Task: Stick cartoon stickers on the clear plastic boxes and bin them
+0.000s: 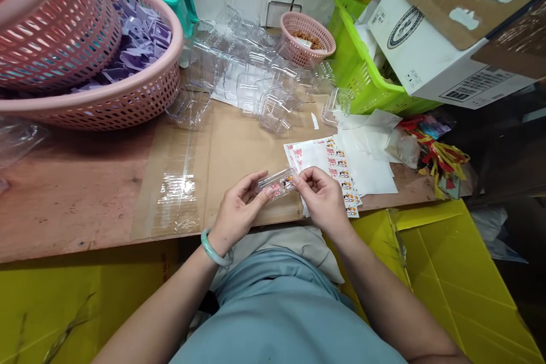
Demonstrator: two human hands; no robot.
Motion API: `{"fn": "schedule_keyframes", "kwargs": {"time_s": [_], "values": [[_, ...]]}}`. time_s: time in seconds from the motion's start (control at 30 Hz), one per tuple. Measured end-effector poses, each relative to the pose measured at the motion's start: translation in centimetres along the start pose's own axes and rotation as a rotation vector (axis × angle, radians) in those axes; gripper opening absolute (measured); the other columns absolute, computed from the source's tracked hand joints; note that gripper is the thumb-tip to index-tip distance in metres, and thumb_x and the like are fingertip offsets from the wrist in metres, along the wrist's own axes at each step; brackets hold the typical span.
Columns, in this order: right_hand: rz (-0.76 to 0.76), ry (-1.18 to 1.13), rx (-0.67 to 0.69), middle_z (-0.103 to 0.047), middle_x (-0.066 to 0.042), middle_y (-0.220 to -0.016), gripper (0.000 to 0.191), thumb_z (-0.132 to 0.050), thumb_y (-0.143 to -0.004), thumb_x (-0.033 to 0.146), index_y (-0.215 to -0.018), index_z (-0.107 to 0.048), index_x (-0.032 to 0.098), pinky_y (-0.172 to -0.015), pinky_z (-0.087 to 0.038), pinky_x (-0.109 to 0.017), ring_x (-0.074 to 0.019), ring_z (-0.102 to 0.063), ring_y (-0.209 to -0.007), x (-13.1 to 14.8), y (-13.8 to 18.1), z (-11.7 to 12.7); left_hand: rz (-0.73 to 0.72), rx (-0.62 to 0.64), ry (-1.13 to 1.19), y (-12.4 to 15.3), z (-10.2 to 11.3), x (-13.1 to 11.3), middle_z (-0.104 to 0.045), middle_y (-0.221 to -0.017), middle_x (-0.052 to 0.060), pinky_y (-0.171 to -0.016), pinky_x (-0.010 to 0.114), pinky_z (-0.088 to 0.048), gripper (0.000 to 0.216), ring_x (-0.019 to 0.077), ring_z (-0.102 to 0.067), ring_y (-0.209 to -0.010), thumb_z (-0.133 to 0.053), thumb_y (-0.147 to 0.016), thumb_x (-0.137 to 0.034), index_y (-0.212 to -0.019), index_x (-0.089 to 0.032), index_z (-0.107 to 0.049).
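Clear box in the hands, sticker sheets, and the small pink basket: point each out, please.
clear box [276, 184], head view, on its stickered long side between both hands.
sticker sheets [341, 166], head view, on the printed strip of the top sheet.
small pink basket [307, 41], head view, on its front mesh wall.

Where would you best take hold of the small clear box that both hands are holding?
By its two short ends. The clear box is long and narrow and lies sideways, so the left hand comes in from the left end and the right hand from the right, leaving the stickered face uncovered.
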State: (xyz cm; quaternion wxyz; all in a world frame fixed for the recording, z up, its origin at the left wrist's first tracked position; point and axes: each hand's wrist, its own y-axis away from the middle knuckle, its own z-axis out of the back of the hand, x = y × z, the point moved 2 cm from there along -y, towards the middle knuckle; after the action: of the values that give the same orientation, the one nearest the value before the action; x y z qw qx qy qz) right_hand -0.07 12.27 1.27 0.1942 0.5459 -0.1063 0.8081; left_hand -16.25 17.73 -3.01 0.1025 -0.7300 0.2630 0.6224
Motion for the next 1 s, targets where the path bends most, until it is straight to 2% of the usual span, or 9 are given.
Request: {"fn": "schedule_keyframes", "kwargs": {"time_s": [0.2, 0.67, 1.0], "values": [[0.095, 0.189, -0.048, -0.050, 0.004, -0.066, 0.022, -0.057, -0.089, 0.032, -0.071, -0.052, 0.020, -0.060, -0.038, -0.024, -0.0103, -0.046, -0.061, 0.01, 0.55, 0.10, 0.030, -0.030, 0.001, 0.05, 0.15, -0.10, -0.063, -0.129, 0.014, -0.102, 0.039, -0.049, 0.058, 0.0268, -0.062, -0.116, -0.074, -0.076, -0.039, -0.124, -0.010, -0.060], [0.211, 0.325, -0.090, -0.051, 0.002, -0.070, 0.020, -0.054, -0.090, 0.023, -0.071, -0.048, 0.021, -0.063, -0.040, -0.025, -0.0118, -0.048, -0.063, -0.02, 0.51, -0.03, 0.053, -0.009, -0.026, -0.01, 0.19, -0.47, -0.063, -0.131, 0.014, -0.102, 0.039, -0.051, 0.061, 0.0275, -0.062, -0.116, -0.076, -0.073, -0.040, -0.125, -0.010, -0.060], [0.267, 0.334, -0.116, -0.052, 0.001, -0.072, 0.021, -0.050, -0.092, 0.024, -0.072, -0.047, 0.022, -0.064, -0.040, -0.026, -0.0139, -0.050, -0.066, -0.49, 0.41, 0.21, 0.075, -0.004, -0.032, -0.10, 0.42, -0.42, -0.063, -0.130, 0.013, -0.106, 0.042, -0.048, 0.061, 0.0283, -0.060, -0.119, -0.077, -0.073, -0.042, -0.124, -0.013, -0.061]]}}
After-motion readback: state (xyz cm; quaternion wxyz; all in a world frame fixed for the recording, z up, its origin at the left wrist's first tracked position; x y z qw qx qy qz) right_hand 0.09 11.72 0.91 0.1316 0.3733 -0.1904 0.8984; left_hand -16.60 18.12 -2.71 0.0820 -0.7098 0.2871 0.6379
